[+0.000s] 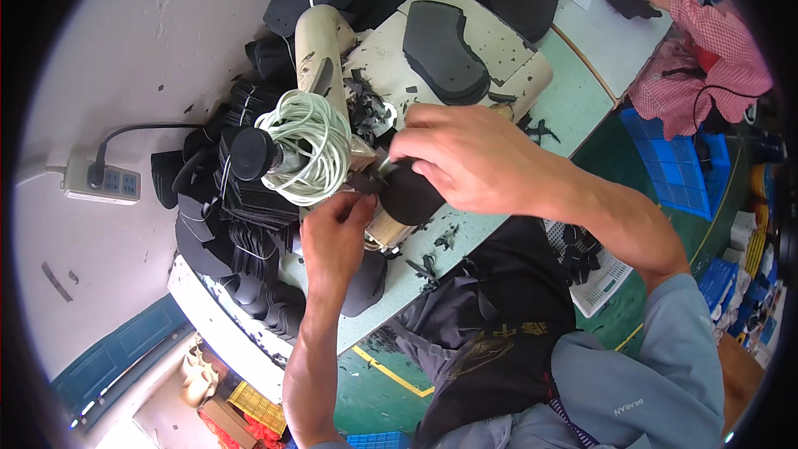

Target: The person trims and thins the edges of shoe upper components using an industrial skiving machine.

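A cream bench machine (319, 41), probably a sewing or skiving machine, stands on the pale green table with a coil of pale cord (309, 145) hanging on it. Under my right hand (465, 154) lies a rounded black sheet piece (411, 193) at the machine's working end. The fingers of that hand are bent and closed at the piece's upper edge. My left hand (332, 237) is closed in a pinch beside the machine head, left of the piece; what its fingertips grip is hidden. Behind my right hand, a stack of curved black pieces (445, 50) rests on the machine's cream bed.
Bundled black pieces (249, 191) crowd the left side against the wall, near a power socket (104, 181). Black scraps (426, 268) litter the table (453, 237). At the far right, a person in a checked sleeve (706, 25) handles black material near a blue crate (677, 162).
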`<state>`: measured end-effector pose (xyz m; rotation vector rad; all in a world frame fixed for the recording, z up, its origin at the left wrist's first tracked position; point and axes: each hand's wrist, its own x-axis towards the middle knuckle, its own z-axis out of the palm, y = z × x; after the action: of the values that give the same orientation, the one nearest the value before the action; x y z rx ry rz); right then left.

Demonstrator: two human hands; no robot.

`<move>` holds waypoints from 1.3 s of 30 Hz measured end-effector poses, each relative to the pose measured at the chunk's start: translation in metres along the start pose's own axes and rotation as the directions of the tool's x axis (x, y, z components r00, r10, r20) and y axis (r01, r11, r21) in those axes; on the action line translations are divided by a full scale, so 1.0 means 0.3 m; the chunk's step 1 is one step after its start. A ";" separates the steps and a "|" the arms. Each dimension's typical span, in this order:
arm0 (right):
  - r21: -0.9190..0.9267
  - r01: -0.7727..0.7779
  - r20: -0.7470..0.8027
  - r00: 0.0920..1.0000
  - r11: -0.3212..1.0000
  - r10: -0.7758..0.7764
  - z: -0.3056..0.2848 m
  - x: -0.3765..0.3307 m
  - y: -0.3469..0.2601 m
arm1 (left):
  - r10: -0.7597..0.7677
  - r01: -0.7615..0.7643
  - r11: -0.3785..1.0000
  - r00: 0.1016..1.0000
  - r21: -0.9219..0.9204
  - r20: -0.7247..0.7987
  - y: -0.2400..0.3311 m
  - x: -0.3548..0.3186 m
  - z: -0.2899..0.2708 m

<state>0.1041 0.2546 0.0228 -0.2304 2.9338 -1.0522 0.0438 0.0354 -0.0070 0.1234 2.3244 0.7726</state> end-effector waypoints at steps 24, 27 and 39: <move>0.532 -0.360 0.127 0.929 0.766 0.349 0.114 -0.179 -0.001 | -0.053 0.270 0.712 0.941 -0.648 0.334 -0.022 -0.031 0.026; 0.549 -0.406 0.164 0.909 0.730 0.383 0.096 -0.249 -0.012 | -0.079 0.281 0.698 0.944 -0.659 0.320 -0.003 -0.028 0.033; 0.702 -0.277 -0.072 0.889 0.656 0.452 0.114 -0.110 0.038 | 0.019 -0.018 0.992 1.000 -0.126 0.012 -0.076 -0.041 -0.040</move>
<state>0.1374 0.2463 -0.0121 0.5288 2.3439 -2.0604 0.0483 0.0073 -0.0055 0.0942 2.2584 0.9220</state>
